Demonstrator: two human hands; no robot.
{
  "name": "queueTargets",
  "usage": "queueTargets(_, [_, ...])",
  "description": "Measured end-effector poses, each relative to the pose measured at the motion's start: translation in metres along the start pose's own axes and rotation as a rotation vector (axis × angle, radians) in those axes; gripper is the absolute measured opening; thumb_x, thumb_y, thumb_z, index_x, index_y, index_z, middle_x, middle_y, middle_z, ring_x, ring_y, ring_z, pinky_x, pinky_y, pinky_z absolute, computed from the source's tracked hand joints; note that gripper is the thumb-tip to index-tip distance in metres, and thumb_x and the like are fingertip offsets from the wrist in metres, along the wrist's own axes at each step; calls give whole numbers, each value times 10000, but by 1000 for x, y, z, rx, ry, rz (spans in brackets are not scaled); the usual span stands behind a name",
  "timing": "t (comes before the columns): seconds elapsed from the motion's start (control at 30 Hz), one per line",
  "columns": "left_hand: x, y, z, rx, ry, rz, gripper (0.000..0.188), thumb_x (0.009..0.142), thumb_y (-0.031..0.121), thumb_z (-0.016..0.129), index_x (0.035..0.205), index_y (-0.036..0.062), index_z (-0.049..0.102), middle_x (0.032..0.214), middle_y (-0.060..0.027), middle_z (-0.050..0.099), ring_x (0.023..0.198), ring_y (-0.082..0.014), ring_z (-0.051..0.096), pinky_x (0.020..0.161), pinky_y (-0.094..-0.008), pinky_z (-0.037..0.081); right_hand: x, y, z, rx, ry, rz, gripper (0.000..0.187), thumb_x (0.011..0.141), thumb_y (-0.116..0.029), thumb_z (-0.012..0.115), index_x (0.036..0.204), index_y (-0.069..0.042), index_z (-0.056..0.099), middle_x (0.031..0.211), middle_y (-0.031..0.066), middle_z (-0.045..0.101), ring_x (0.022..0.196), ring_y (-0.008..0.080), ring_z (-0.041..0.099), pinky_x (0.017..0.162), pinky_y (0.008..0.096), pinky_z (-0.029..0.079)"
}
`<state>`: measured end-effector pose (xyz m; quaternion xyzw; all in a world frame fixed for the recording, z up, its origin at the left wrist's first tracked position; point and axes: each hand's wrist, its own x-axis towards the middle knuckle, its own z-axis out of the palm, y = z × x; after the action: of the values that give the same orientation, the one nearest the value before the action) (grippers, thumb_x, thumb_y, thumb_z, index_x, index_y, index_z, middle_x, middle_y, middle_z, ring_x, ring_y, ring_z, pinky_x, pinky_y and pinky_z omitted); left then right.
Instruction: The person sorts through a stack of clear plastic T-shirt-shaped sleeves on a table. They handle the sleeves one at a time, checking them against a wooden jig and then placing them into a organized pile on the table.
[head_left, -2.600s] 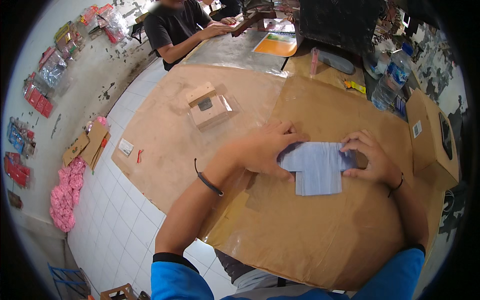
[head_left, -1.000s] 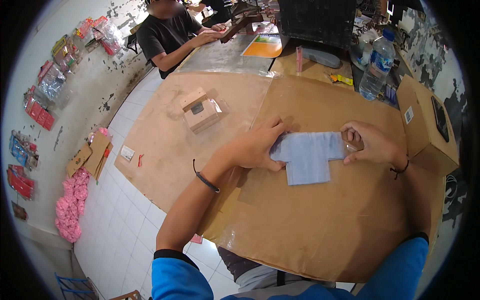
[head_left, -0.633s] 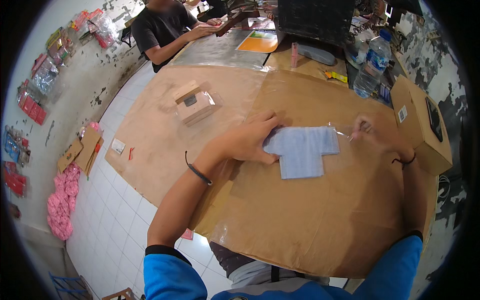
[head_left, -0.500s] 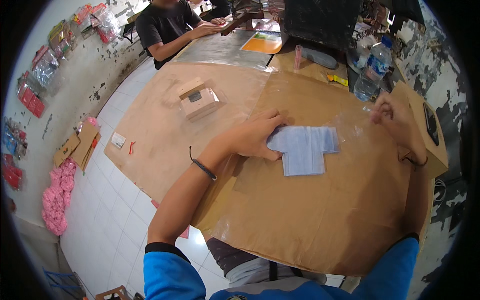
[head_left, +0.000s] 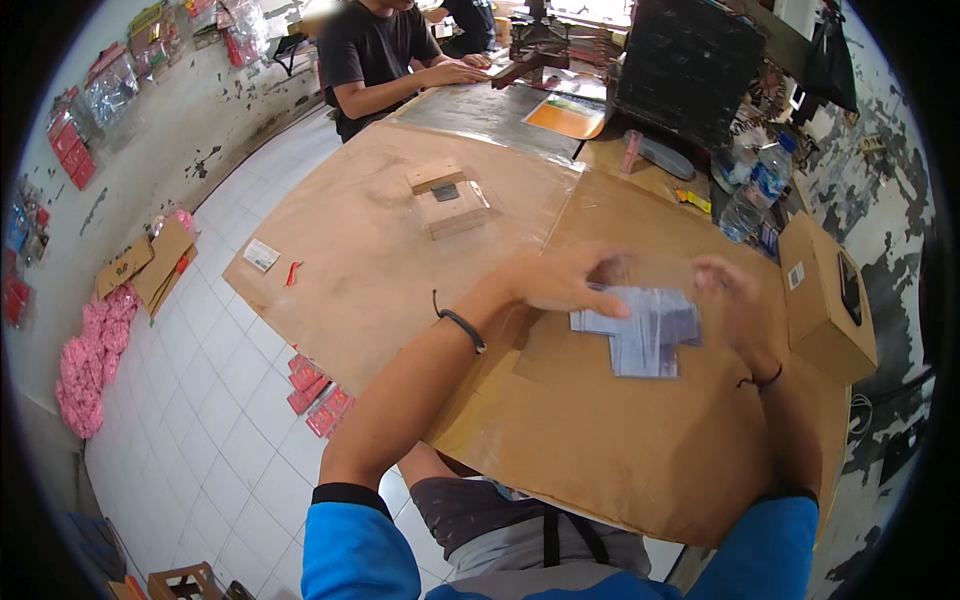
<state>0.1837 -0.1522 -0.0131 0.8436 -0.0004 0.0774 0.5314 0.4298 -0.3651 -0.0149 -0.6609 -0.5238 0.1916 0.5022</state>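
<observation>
A T-shaped stack of thin, pale blue, clear-looking sheets [head_left: 650, 340] lies flat on the brown paper covering the table in front of me. My left hand [head_left: 575, 280] is over its upper left edge, thumb and fingers curved apart. The thumb overlaps the stack; whether it presses on it I cannot tell. My right hand [head_left: 738, 300] is just off the stack's right end, raised and smeared by motion, its fingers unclear.
A clear box with cardboard parts [head_left: 455, 210] stands farther back. To the right are a water bottle [head_left: 760, 190] and a cardboard box [head_left: 825, 300] with a phone on it. Another person [head_left: 380, 60] works at the far table. Red packets [head_left: 318, 395] lie below the left edge.
My right hand has moved left and in toward the stack. My left hand has shifted off the stack's left end to its upper edge. The whole view has turned slightly.
</observation>
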Motion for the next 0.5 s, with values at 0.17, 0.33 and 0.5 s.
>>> queueTargets(0.17, [-2, -26, 13, 169, 114, 104, 946, 772, 535, 857, 1491, 36, 497, 1300, -213, 587, 1202, -341, 579, 993, -411, 486, -28, 5, 15, -527, -126, -145, 373, 894, -320, 793, 1164, -70, 731, 1023, 123, 680, 910, 264, 623, 879, 397, 470])
queueTargets(0.33, [-4, -14, 6, 514, 13, 50, 943, 712, 523, 879, 1437, 21, 547, 1283, -171, 558, 1235, -338, 502, 1058, -414, 394, -18, 4, 10, -616, -212, -211, 632, 789, -487, 849, 1249, -85, 689, 1390, 206, 559, 1240, 369, 527, 1035, 457, 416])
queueTargets(0.5, [-8, -11, 7, 561, 20, 167, 916, 703, 447, 896, 1435, 15, 554, 1232, -160, 544, 1180, -335, 506, 1038, -412, 404, -9, 5, 5, -605, -357, -363, 925, 668, -608, 885, 1380, -91, 601, 1537, 216, 425, 1429, 406, 376, 1178, 501, 300])
